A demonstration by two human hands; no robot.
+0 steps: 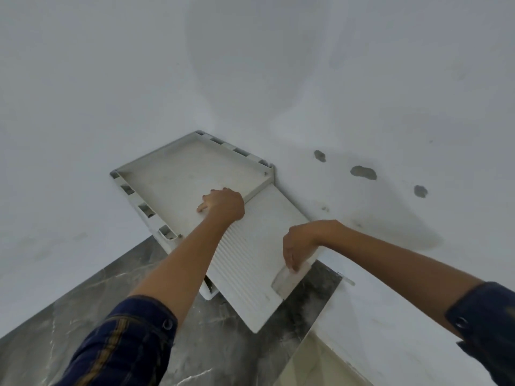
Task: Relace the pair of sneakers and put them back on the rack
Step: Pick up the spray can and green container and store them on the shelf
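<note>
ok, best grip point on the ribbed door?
Probably the recessed handle near the free edge of the ribbed door, approached from above with fingers hooking in; the right hand is there already. The ribbed face offers nothing else to hold.

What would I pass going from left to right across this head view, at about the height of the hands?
Bare wall → white rack top → left hand resting on it → ribbed door → right hand at the door's recessed handle → three grey patches on the wall.
</note>
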